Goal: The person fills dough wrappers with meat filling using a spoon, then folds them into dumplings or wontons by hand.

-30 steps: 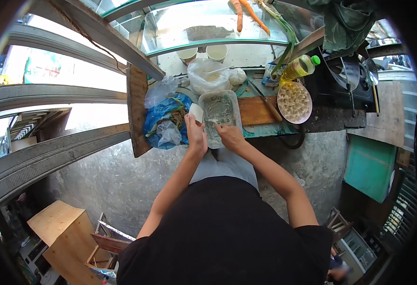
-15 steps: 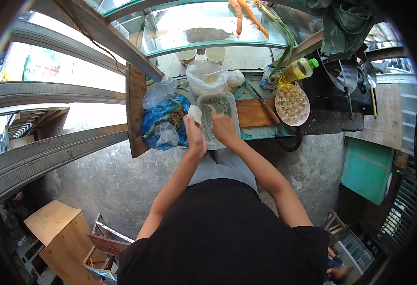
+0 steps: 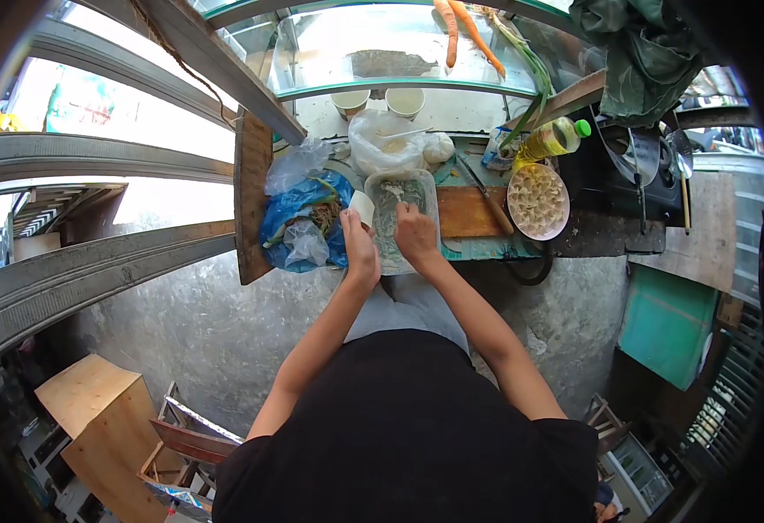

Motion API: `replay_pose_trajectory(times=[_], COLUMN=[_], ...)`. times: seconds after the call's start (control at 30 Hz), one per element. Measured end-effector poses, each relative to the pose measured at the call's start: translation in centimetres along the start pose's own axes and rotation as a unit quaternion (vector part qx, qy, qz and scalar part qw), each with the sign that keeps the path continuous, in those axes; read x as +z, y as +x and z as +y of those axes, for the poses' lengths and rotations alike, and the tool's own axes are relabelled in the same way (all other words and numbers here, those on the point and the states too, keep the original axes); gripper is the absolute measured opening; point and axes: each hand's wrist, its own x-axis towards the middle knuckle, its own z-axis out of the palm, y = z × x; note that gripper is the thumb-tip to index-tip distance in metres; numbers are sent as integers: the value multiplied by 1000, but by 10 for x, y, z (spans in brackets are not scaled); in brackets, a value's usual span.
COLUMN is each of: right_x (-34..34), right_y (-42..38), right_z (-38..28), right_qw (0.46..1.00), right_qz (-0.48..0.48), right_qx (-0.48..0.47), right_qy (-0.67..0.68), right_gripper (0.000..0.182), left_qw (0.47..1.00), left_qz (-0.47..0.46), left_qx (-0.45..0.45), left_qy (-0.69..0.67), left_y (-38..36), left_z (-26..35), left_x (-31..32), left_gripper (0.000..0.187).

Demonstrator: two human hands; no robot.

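Observation:
My left hand (image 3: 362, 248) is closed on a white dumpling wrapper (image 3: 362, 207), held up at the left rim of a clear plastic container (image 3: 431, 196). Over that container, my right hand (image 3: 416, 235) has its fingers curled around what looks like a small spoon (image 3: 397, 193); its tip points into the container and its handle is mostly hidden. A blue plastic bag (image 3: 282, 218) with greens and roots lies just left of my left hand. Folded dumplings sit in a pinkish bowl (image 3: 563, 199) at the right.
Beside the container lies a wooden cutting board (image 3: 465, 209) with a knife (image 3: 491, 205) across its edge. Behind stand a white plastic bag (image 3: 378, 152), paper cups (image 3: 405, 102) and an oil bottle (image 3: 556, 137). A stove (image 3: 661, 187) is at far right; carrots (image 3: 450, 35) lie in the glass case.
My right hand has drawn slightly back toward me and turned, its fingers more curled. The left hand keeps hold of the wrapper. The camera view has shifted a little.

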Motion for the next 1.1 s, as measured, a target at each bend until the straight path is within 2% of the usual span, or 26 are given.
replay_pose_trajectory(times=[0.07,0.1,0.13,0.17,0.3,0.37,0.4,0.6,0.7,0.77,0.9,1.03,1.1], right_x=[13,17,9,0,-8,-2,3,20,22,19,6,-18,-27], right_y=[-5,-7,-5,-3,-3,-2,-2,-2,-3,-3,-8,-16,-13], right_z=[6,8,4,2,5,4,2,-11,-12,-3,7,1,-3], right_qw=[1000,999,999,999,990,989,989,996,998,998,991,983,984], right_qz=[-21,-43,-43,-29,-14,-15,-17,-52,-40,-55,-99,-163,-170], right_qx=[-2,-6,-7,35,141,144,147,66,33,-2,-87,-83,23], right_qy=[4,8,8,11,-8,-12,-15,16,35,28,12,2,56], right_gripper=[13,12,12,12,12,12,12,11,12,12,12,10,10], left_qw=[995,995,999,1000,1000,998,998,999,996,1000,998,997,997], left_qz=[-88,-88,-43,3,3,-57,-56,-41,-73,-7,-62,-71,-82], left_qx=[36,36,15,-7,-23,7,8,11,45,-6,5,-5,-5], left_qy=[33,33,18,2,2,25,25,20,22,-3,4,-11,-15], left_y=[9,6,0,-5,-5,1,2,2,1,-7,12,17,18], left_z=[-8,-5,2,7,6,0,0,-1,1,9,-4,-6,-8], left_x=[-9,-6,1,6,4,-2,-3,-1,-1,9,-9,-13,-15], left_gripper=[37,37,33,29,30,35,35,34,37,30,41,38,37])
